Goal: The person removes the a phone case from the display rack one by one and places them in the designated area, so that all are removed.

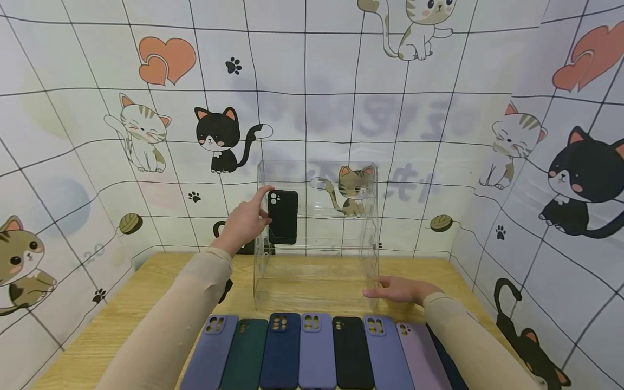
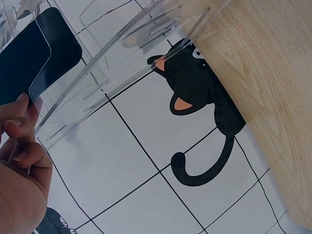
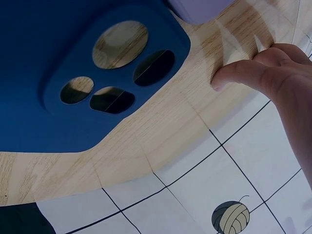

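Note:
In the head view my left hand (image 1: 244, 223) holds a black phone case (image 1: 283, 218) by its left edge, index finger near the top corner and the other fingers bent. The case stands upright at the left of an upper tier of a clear tiered display stand (image 1: 317, 290). The left wrist view shows the dark case (image 2: 41, 58) behind the clear plastic, fingertips (image 2: 22, 100) at its edge. Low on the stand's right side, my right hand (image 1: 402, 291) touches it with extended fingers. That hand (image 3: 275, 73) appears at the right in its wrist view.
Before the stand lies a row of several phone cases, among them a green case (image 1: 245, 355), a navy case (image 1: 280, 352) and a black case (image 1: 353, 352). The wooden table (image 1: 161, 271) meets cat-printed cloth walls (image 1: 312, 65) behind and at both sides.

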Available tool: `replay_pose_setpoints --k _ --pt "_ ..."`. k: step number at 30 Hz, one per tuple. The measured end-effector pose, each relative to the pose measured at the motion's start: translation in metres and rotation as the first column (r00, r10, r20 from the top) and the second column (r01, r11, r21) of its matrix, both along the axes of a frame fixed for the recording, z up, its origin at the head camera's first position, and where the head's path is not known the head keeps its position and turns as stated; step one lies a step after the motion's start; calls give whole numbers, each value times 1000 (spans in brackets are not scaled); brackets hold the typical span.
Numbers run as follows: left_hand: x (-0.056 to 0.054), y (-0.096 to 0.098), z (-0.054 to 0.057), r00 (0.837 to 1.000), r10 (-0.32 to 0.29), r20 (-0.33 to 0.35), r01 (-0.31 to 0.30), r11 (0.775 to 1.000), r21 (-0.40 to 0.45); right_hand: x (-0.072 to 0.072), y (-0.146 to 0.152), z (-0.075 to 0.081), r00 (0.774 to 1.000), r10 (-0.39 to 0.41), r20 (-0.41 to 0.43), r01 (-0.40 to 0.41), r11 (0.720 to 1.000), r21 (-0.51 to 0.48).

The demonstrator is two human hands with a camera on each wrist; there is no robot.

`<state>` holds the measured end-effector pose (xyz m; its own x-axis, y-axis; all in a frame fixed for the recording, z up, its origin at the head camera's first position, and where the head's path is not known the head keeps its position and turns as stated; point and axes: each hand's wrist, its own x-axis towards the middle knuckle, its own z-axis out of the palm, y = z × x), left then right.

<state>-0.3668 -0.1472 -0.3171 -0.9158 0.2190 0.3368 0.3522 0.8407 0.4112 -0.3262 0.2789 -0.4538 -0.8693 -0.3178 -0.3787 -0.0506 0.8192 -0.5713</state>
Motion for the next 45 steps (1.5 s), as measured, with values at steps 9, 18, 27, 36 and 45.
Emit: replay_pose_setpoints --k 9,18,27,36,45 --pt "0 2 0 1000 -15 -14 15 1000 13 2 -2 1 1000 1 -2 -1 1000 11" --pt "2 3 0 1000 -2 -22 2 1000 15 2 -3 4 1000 11 -6 -11 1000 27" --pt "2 -3 4 995 35 -94 -27 996 79 2 -3 3 1000 0 -8 1 999 42" --pt "12 -3 16 978 54 -203 -21 987 160 4 -3 5 1000 6 2 -6 1000 21" --pt "23 -10 27 954 47 -295 8 983 184 4 -4 6 1000 14 -8 -14 1000 12"
